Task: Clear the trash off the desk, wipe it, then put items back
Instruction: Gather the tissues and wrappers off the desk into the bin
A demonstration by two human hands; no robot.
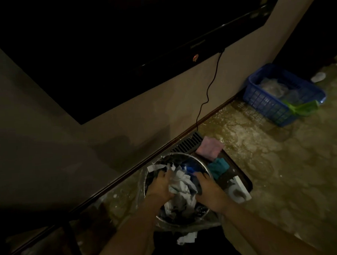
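A round metal trash bin lined with clear plastic stands on the floor below me, full of crumpled white paper and dark scraps. My left hand and my right hand are both inside its mouth, fingers curled around the paper wad from either side. One torn piece of paper lies outside the bin at its near edge. The room is dim and the desk itself is out of view.
A dark tray on the floor right of the bin carries a pink cloth, a teal cloth and a white object. A blue plastic basket stands by the wall, far right. A black screen hangs above, its cable dangling.
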